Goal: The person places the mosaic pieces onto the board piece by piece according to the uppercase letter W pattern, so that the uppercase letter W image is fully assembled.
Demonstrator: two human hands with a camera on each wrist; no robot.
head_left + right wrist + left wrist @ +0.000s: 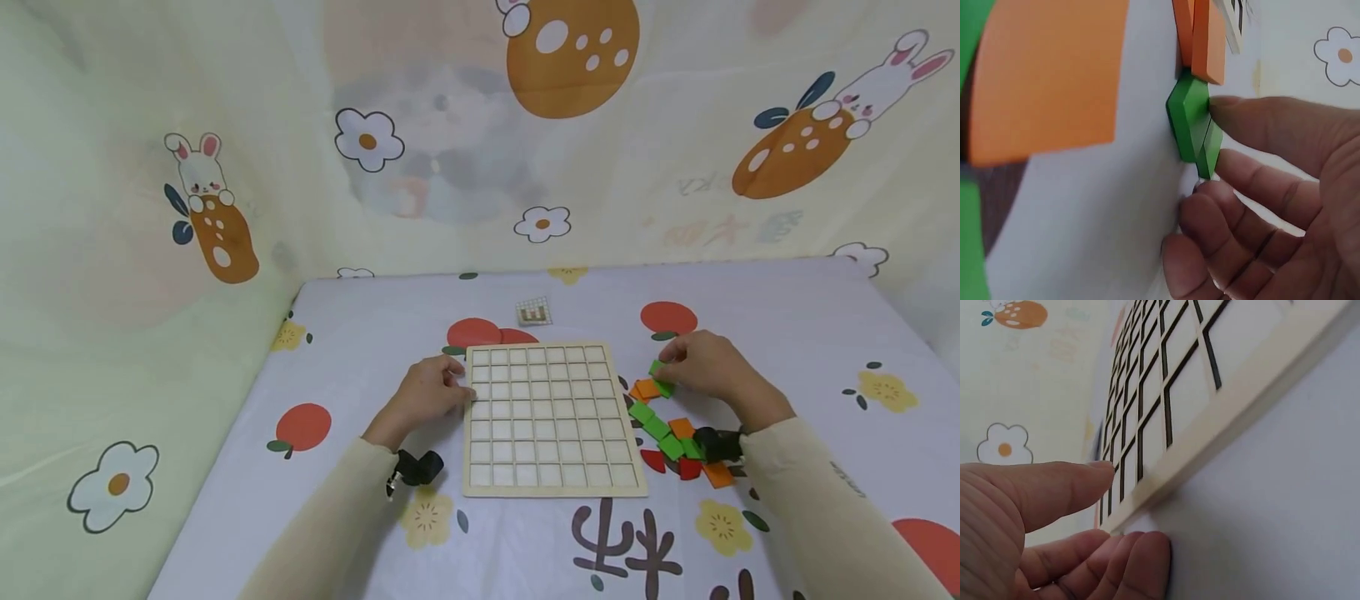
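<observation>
A pale wooden grid board (551,417) of square cells lies flat on the table. My left hand (432,389) is at its left edge; in the left wrist view the thumb (1079,487) lies over the frame (1210,431), with the other fingers curled below the edge. To the right of the board my right hand (705,365) pinches a green tile (662,388) at the top of a loose pile. In the right wrist view the thumb touches one green tile (1190,119), and the index finger meets a second green tile (1211,150) overlapping it.
Several green tiles (655,427), orange tiles (717,475) and red curved-edge pieces (690,468) lie right of the board. A small patterned card (533,312) sits behind it. Printed fabric covers the table (360,325) and the walls (450,242).
</observation>
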